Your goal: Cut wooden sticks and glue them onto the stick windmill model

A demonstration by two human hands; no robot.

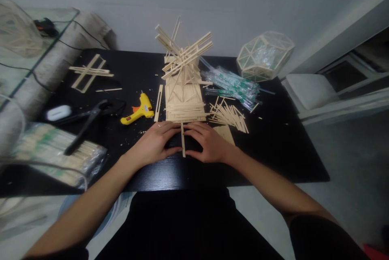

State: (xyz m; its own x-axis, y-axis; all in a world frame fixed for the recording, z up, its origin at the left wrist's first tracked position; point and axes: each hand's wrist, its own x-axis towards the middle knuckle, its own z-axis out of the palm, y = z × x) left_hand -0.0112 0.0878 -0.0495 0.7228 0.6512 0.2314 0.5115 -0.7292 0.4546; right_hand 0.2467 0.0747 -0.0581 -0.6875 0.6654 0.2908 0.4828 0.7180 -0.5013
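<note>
Two thin wooden sticks [183,142] lie side by side, pointing toward me near the table's front. My left hand [158,140] presses on them from the left with its fingertips and thumb. From the right, my right hand [209,142] meets the same sticks in a mirrored curl, so they are pinched between both hands. Just beyond my fingers is a windmill model [183,63] built of sticks, its crossed blades raised over a slatted base [184,92]. Several loose sticks lie across the near end of that base.
A yellow glue gun [139,110] lies left of the model. Behind it is a crossed stick frame [91,73]. Cut sticks [229,115] and plastic wrappers [234,86] lie to the right. Pliers [86,124] rest over a pack of sticks [57,150]. A polyhedron frame [264,56] stands back right.
</note>
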